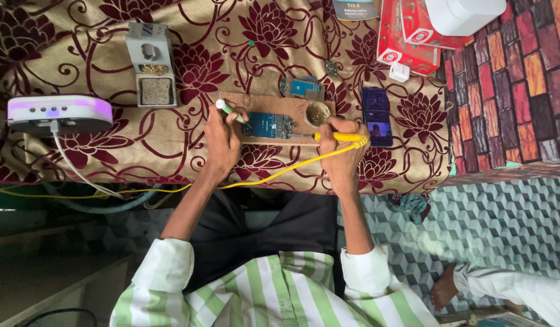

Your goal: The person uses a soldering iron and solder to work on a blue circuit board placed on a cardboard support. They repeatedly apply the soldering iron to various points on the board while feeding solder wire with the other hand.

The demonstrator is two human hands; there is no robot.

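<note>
Clearly your left hand (222, 136) grips a green tool (228, 109), right hand (343, 145) the yellow iron (339, 137); between them, the board (268, 125) looks light, stiff, fragile: hold its edges.

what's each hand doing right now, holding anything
Left hand: closed on a white and green pen-like tool, by the blue circuit board.
Right hand: closed on a yellow-handled soldering iron.

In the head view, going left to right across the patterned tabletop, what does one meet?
White box with purple light → grey soldering stand → left hand holding a white-green tool → blue circuit board → round tin → right hand with yellow soldering iron → phone → red boxes.
</note>
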